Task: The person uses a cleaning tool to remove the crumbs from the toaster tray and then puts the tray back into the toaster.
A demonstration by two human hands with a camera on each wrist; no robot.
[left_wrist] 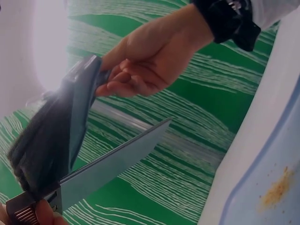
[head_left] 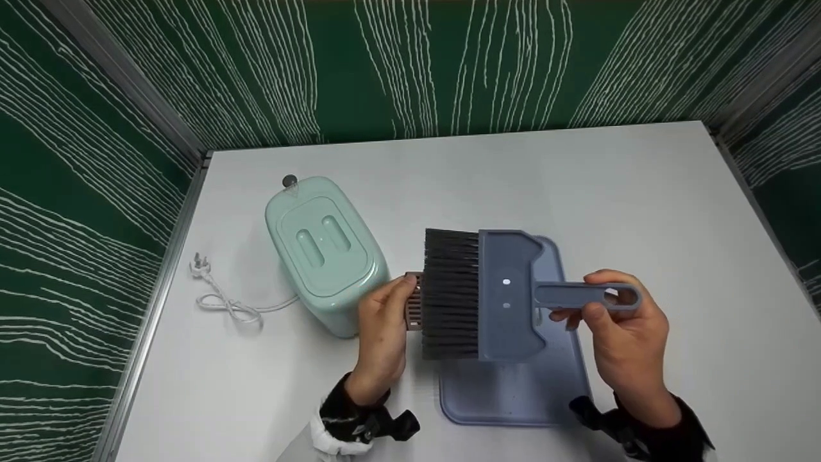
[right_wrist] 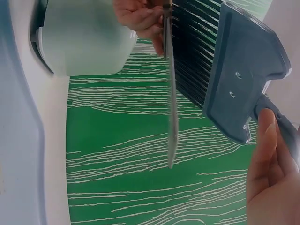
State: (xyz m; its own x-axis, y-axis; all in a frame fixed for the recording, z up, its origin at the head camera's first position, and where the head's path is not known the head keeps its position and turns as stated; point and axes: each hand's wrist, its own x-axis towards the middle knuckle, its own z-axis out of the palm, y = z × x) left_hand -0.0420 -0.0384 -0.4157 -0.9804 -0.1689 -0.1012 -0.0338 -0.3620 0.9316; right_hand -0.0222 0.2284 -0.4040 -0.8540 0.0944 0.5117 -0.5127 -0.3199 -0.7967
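Note:
My left hand [head_left: 383,327] grips the brown slotted end of a crumb tray [head_left: 414,301], thumb on top. In the left wrist view its thin metal plate [left_wrist: 112,166] sticks out from that end, tilted on edge. My right hand [head_left: 632,333] holds a blue-grey hand brush [head_left: 510,295] by its looped handle, the thumb pressed along it. The dark bristles [head_left: 450,295] point left and overlap the crumb tray, hiding most of it in the head view. Beneath both lies a blue-grey tray [head_left: 513,401] on the table, with brownish crumbs [left_wrist: 279,187] on it.
A mint-green toaster [head_left: 327,244] with a lid on top stands to the left, close beside my left hand. Its white cord [head_left: 240,308] and plug [head_left: 200,264] lie further left on the white table [head_left: 673,212]. Green, white-streaked panels [head_left: 442,70] surround the table.

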